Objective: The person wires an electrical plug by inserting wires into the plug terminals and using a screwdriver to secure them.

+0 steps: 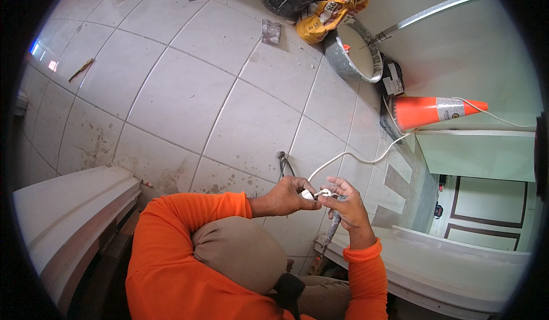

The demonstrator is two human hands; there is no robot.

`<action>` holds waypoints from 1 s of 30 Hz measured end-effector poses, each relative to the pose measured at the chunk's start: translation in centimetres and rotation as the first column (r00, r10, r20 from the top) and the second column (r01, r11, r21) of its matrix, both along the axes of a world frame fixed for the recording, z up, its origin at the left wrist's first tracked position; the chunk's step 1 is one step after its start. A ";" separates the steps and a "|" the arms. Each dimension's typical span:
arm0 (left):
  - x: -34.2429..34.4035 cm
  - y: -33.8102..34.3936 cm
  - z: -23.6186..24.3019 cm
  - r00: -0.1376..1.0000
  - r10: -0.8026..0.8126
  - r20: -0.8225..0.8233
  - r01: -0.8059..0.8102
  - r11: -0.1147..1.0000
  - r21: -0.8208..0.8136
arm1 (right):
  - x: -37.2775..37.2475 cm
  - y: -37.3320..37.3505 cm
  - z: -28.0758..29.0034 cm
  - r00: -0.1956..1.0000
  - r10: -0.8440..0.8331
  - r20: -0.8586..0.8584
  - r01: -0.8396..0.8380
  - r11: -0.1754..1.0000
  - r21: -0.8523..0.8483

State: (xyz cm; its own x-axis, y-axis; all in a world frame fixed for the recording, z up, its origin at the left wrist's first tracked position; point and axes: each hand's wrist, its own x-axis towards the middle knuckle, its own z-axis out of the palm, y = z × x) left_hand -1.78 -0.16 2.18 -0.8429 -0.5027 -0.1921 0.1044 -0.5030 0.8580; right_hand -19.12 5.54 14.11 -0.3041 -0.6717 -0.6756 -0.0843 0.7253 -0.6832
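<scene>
Both hands meet above the tiled floor (189,97): the left hand (286,197) pinches a small white plastic plug (309,195) on a white cord (366,158), the right hand (350,205) fingers closed on its metal end. Seemingly mid-fitting; next needs steady, fine alignment.

Open tiled floor (183,97) ahead of hands; traffic cone (434,111), metal basin (354,54) crowd right.

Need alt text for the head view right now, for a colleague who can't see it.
Both hands meet over a tiled floor: the left hand and right hand pinch a small white plug on a white cord that runs toward an orange traffic cone lying by the wall. Orange sleeves fill the lower frame.
</scene>
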 end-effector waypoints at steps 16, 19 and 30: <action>0.3 -0.6 0.4 0.999 0.034 0.025 -0.038 0.977 0.208 | 1.2 1.8 10.4 0.781 0.080 -0.620 -0.444 0.769 -0.460; 0.2 -0.6 0.4 0.999 0.035 0.021 -0.038 0.982 0.185 | 1.6 2.9 10.8 0.722 -0.049 -0.690 -0.562 0.540 -0.627; 0.3 -0.7 0.3 1.000 0.012 -0.008 -0.010 0.980 0.200 | 2.5 2.7 9.2 0.668 -0.131 -0.733 -0.652 0.373 -0.661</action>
State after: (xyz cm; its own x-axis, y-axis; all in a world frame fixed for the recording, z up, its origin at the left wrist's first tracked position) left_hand -1.47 -0.83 2.46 -0.8396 -0.4645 -0.2817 0.1186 -0.6628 0.7393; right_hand -16.59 8.24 23.31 -0.0087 -0.8310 0.5561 -0.7750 -0.3459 -0.5289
